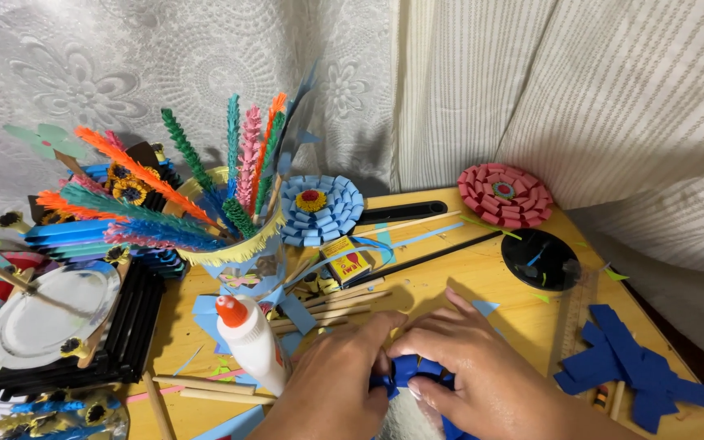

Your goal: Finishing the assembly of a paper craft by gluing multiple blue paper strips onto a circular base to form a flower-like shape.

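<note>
Both hands, left (340, 376) and right (470, 371), are pinching fingers closed around a half-formed blue flower (411, 371) (finished ones lying far across the tabletop (482, 281)); glue (248, 342) is standing near-left.

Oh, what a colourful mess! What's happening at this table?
A person is making paper crafts. Both the left hand and the right hand press on a blue folded-paper piece at the near edge of the yellow table. A white glue bottle with an orange cap stands just left of the hands. Finished blue and pink paper flowers lie farther back, and blue paper strips sit to the right.
</note>
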